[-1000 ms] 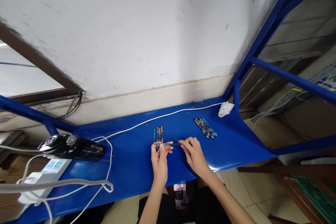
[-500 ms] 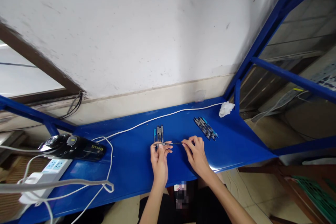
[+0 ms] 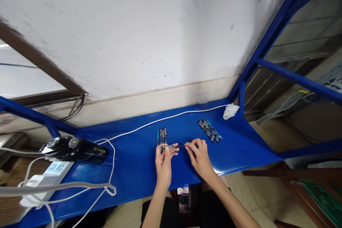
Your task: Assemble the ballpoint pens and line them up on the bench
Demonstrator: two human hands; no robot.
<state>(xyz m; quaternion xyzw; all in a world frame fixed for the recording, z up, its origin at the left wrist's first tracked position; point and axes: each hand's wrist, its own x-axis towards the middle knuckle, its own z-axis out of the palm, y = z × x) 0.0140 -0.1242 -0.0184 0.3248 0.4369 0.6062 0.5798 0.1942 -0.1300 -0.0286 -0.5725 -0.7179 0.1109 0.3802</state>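
My left hand (image 3: 164, 164) is closed round a grey pen barrel (image 3: 170, 146), held level with its end toward the right. My right hand (image 3: 200, 156) pinches the far end of a thin dark pen refill (image 3: 182, 146), which runs leftward to the barrel's end. How far the refill sits inside cannot be seen. Just behind my left hand lies a short row of pens (image 3: 161, 133), one blue and the others grey; their near ends are hidden by the fingers. A second group of several pens (image 3: 209, 130) rests on the table beyond my right hand.
The blue table (image 3: 128, 171) stands against a pale wall. At its left lie a black bottle (image 3: 85, 150) and a white power strip (image 3: 56, 171) with loose cables. A white cable (image 3: 160, 116) crosses the back toward crumpled tissue (image 3: 231, 111). Blue frame posts (image 3: 242, 98) rise at the right.
My left hand has shifted slightly right with the pen barrel, so less of the refill shows between the hands. My right hand has stayed almost still.
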